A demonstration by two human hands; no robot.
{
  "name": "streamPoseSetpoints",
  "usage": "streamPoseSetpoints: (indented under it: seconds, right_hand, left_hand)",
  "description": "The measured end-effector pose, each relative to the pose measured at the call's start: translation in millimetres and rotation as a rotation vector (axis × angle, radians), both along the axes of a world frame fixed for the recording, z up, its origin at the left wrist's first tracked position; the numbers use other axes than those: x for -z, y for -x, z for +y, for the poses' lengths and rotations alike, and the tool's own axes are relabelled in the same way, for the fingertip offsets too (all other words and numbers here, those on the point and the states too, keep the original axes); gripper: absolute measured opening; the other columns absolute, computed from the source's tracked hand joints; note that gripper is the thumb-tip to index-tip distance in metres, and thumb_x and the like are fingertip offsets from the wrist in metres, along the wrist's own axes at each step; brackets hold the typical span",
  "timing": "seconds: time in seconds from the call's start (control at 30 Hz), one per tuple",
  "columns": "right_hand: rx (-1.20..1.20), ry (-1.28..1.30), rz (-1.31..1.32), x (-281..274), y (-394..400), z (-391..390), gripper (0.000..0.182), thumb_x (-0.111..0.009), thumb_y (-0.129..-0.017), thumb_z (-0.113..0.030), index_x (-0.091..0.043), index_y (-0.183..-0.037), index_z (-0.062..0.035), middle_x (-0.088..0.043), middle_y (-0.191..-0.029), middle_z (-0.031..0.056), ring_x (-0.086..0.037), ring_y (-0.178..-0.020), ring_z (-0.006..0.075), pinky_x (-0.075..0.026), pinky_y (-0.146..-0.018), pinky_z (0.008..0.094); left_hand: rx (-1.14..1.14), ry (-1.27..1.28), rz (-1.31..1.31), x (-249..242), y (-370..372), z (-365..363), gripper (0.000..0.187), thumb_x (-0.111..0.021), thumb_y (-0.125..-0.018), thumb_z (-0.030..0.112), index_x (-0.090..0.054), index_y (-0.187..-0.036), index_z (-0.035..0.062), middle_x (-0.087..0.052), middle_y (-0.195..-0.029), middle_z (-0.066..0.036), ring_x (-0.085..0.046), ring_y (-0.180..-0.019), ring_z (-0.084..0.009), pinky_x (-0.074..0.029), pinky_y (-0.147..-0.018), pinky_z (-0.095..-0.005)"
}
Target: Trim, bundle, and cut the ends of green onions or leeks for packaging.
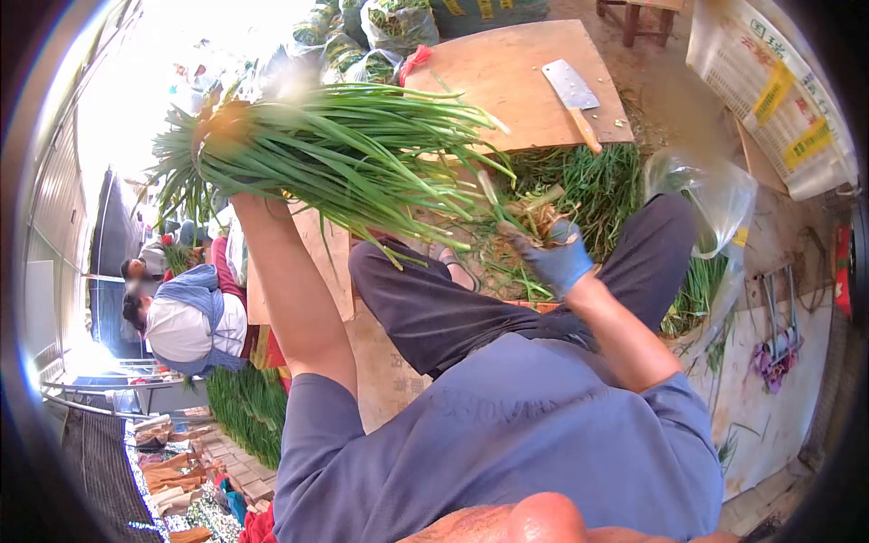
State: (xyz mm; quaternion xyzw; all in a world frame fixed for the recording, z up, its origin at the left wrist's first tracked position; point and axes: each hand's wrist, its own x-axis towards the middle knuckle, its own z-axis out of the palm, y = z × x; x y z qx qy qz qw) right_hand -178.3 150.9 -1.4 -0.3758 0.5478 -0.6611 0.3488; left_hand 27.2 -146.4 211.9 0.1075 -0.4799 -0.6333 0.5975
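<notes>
My left hand (pixel 224 131) is closed around a large bunch of garlic chives (pixel 335 149), raised at the left with the pale cut ends pointing right. Leaves and a bright glare hide part of that hand. My right hand (pixel 557 258), in a blue glove with a soiled fingertip, is closed on a clump of withered brown leaves (pixel 541 217) just below the chive ends. A cleaver (pixel 569 85) with a wooden handle lies on the wooden board (pixel 498 68) in front of me, apart from both hands.
Loose greens (pixel 593 181) are heaped below the board. A clear plastic bag (pixel 715 195) hangs at my right. Filled bags of greens (pixel 398 25) stand at the back. At the left, another person (pixel 195 317) sits near a pile of chives (pixel 244 412).
</notes>
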Motion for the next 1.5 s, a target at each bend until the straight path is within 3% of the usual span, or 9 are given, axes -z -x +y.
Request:
streamPoseSetpoints:
  seconds: [0.4,0.83,0.93,1.0,1.1,1.17,1.23,1.3,1.5]
  right_hand:
    - [-0.617,0.005,-0.946,-35,-5,-127,0.022,-0.063,-0.094,-0.033,-0.061,-0.093,-0.0115,-0.054,-0.062,-0.0048,-0.042,-0.040,0.0062,-0.041,-0.041,0.0211]
    - [0.027,0.226,-0.949,38,104,34,0.023,-0.053,-0.100,-0.035,-0.052,-0.090,-0.0135,-0.044,-0.058,-0.0047,-0.034,-0.038,0.0051,-0.030,-0.036,0.0193]
    - [0.063,-0.062,-0.415,97,122,59,0.023,-0.055,-0.098,-0.033,-0.059,-0.092,-0.0113,-0.056,-0.065,0.0010,-0.052,-0.053,0.0113,-0.045,-0.051,0.0248]
    - [-0.071,-0.343,0.016,133,121,67,0.027,-0.058,-0.096,-0.035,-0.064,-0.097,-0.0089,-0.064,-0.072,0.0065,-0.062,-0.066,0.0164,-0.052,-0.063,0.0314]
    - [-0.651,-1.031,0.956,35,87,51,0.052,-0.063,-0.086,-0.049,-0.063,-0.119,-0.0088,-0.069,-0.106,0.0182,-0.067,-0.095,0.0330,-0.052,-0.084,0.0433]
    - [-0.383,-0.502,1.075,41,76,53,0.054,-0.062,-0.085,-0.052,-0.063,-0.120,-0.0101,-0.067,-0.111,0.0190,-0.066,-0.096,0.0366,-0.053,-0.084,0.0416]
    - [-0.242,-0.699,0.926,-29,49,26,0.055,-0.071,-0.082,-0.044,-0.061,-0.123,-0.0085,-0.065,-0.116,0.0185,-0.065,-0.104,0.0334,-0.052,-0.088,0.0379]
    - [0.050,-0.162,0.587,-31,26,8,0.053,-0.068,-0.087,-0.043,-0.060,-0.125,-0.0057,-0.067,-0.114,0.0153,-0.066,-0.102,0.0264,-0.051,-0.088,0.0349]
    - [-0.293,-0.059,-0.564,-67,-8,-95,0.034,-0.062,-0.092,-0.038,-0.067,-0.106,-0.0074,-0.070,-0.092,0.0112,-0.067,-0.078,0.0218,-0.054,-0.067,0.0348]
  left_hand:
    - [0.357,-0.033,-0.043,9,4,-1,0.048,-0.052,-0.086,0.027,-0.054,-0.124,-0.0034,-0.067,-0.101,-0.024,-0.067,-0.087,-0.0355,-0.057,-0.078,-0.0499]
    - [0.132,-0.099,-0.053,6,-29,-54,0.043,-0.053,-0.088,0.022,-0.053,-0.124,-0.0005,-0.065,-0.095,-0.019,-0.064,-0.084,-0.0310,-0.054,-0.079,-0.0464]
    - [0.050,0.131,-0.188,6,-50,-89,0.052,-0.048,-0.089,0.018,-0.042,-0.136,-0.0024,-0.060,-0.108,-0.021,-0.059,-0.097,-0.0318,-0.048,-0.089,-0.0477]
    - [-0.310,0.693,-0.833,-2,-57,-102,0.055,-0.045,-0.090,0.017,-0.037,-0.141,-0.0019,-0.056,-0.117,-0.022,-0.056,-0.105,-0.0326,-0.045,-0.094,-0.0482]
    - [-0.527,0.991,-1.036,-18,-57,-102,0.056,-0.043,-0.091,0.018,-0.036,-0.143,-0.0018,-0.054,-0.124,-0.023,-0.055,-0.110,-0.0334,-0.044,-0.098,-0.0487]
    - [-0.460,0.862,-0.925,-26,-55,-96,0.055,-0.044,-0.091,0.020,-0.038,-0.141,-0.0020,-0.054,-0.125,-0.024,-0.055,-0.111,-0.0339,-0.044,-0.098,-0.0488]
    - [-0.353,0.648,-0.787,-28,-56,-87,0.054,-0.044,-0.091,0.023,-0.041,-0.139,-0.0022,-0.055,-0.125,-0.024,-0.055,-0.112,-0.0345,-0.044,-0.098,-0.0488]
    - [-0.253,0.403,-0.583,-32,-41,-66,0.049,-0.045,-0.092,0.025,-0.046,-0.132,-0.0024,-0.057,-0.120,-0.023,-0.057,-0.107,-0.0343,-0.047,-0.094,-0.0474]
    - [0.084,0.050,0.011,-32,9,5,0.040,-0.039,-0.097,0.029,-0.060,-0.108,-0.0024,-0.066,-0.096,-0.022,-0.065,-0.080,-0.0340,-0.056,-0.073,-0.0454]
